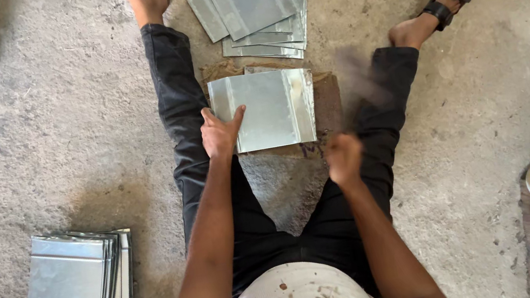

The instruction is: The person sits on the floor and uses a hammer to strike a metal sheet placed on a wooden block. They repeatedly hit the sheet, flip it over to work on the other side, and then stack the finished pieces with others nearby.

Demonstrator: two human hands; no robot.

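While the person sits with legs spread on the floor, left hand [220, 135] presses flat on a metal sheet [269, 108], pinning it on a wooden block [327, 105]. Right hand [344, 157] clenched, blurred; contents unclear. Sheet piles [253, 5] ahead, stack [73, 282] left.

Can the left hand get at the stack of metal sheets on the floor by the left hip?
Probably yes: the left hand rests on the metal sheet, and only bare floor lies toward that stack.

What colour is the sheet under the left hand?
Shiny silver-grey metal sheet, seen in the head view.
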